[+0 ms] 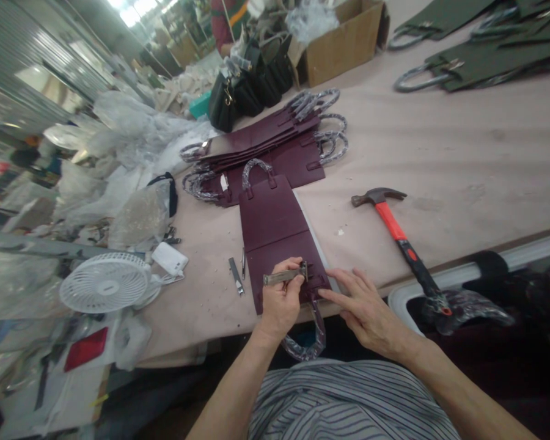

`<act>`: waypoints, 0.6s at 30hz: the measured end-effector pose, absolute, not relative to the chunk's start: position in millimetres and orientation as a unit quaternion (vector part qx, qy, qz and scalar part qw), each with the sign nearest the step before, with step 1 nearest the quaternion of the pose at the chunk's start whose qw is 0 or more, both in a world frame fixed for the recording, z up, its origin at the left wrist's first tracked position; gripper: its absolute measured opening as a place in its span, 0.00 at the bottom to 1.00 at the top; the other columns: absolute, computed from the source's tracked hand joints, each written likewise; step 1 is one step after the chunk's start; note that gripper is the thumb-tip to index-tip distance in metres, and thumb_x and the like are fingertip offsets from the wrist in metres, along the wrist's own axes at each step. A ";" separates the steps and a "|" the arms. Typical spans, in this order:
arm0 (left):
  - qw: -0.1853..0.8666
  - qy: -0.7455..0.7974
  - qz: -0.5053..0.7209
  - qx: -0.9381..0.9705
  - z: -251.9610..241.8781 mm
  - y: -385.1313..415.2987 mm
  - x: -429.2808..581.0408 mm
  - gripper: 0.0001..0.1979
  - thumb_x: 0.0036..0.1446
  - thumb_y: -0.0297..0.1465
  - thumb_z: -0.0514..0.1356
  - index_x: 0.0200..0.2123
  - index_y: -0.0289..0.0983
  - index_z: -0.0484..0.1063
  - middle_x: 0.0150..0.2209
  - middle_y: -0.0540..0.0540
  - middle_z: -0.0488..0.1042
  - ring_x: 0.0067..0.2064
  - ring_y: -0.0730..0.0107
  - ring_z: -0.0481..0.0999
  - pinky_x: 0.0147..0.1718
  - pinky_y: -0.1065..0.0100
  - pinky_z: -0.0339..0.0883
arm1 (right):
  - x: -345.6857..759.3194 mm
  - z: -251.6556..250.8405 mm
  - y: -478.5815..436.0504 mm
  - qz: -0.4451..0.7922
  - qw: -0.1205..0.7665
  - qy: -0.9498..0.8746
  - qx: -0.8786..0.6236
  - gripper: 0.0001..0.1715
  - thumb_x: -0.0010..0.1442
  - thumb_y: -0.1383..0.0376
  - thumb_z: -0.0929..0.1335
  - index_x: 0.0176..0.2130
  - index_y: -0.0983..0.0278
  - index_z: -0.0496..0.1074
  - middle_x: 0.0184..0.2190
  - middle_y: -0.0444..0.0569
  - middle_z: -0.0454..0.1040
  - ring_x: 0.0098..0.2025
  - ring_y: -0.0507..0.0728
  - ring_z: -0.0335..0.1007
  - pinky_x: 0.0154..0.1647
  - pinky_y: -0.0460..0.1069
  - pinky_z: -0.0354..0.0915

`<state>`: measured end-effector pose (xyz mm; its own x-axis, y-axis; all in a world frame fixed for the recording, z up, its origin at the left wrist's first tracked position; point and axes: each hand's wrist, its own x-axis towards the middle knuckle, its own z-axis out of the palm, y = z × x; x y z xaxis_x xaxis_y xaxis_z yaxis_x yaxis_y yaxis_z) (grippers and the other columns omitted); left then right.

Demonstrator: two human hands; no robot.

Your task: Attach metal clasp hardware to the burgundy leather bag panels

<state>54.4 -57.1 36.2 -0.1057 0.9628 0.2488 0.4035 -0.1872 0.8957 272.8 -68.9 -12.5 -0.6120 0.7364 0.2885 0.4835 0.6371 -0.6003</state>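
Burgundy leather bag panel [275, 244] lies flat at the edge of the pale padded table [462, 153], its plastic-wrapped handle [309, 342] drooping over. Our left hand [279, 299] grips a slim steel tool [282, 277] against the leather; our right hand [366, 311] presses beside it, fingers spread flat. A slip could score the leather, and the handle's weight could drag the panel off. Farther away, a brown cardboard box [343, 49] holds clear plastic wrap.

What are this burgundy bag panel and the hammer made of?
The burgundy bag panel looks like leather or imitation leather: semi-matte, with a faint grain. The hammer's head looks like dull grey steel. Its red handle has a glossy finish, suggesting plastic or fibreglass, though the look cannot settle which.
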 end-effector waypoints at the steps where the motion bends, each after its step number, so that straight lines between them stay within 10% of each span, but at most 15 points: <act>1: 0.285 0.561 0.479 0.613 34.9 -59.0 51.1 0.05 0.63 0.28 0.60 0.42 0.37 0.74 0.49 0.40 0.79 0.52 0.60 0.79 0.55 0.55 0.72 | 273.1 -12.2 -68.7 0.239 0.266 -0.866 -0.351 0.38 0.60 0.77 0.60 0.65 0.54 0.63 0.69 0.56 0.55 0.72 0.63 0.48 0.68 0.74 0.47; 18: 0.248 0.507 0.468 0.680 31.4 -70.2 43.5 0.03 0.63 0.27 0.60 0.41 0.38 0.72 0.45 0.43 0.79 0.49 0.63 0.80 0.49 0.61 0.75 | 273.9 -12.5 -68.1 0.254 0.260 -0.862 -0.355 0.33 0.63 0.75 0.60 0.63 0.54 0.65 0.69 0.56 0.55 0.71 0.62 0.50 0.68 0.73 0.47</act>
<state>43.5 -70.2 31.4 0.0476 0.9218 0.3847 0.4571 -0.3625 0.8122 273.9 -68.1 -12.5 -0.6131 0.7432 0.2680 0.4795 0.6196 -0.6214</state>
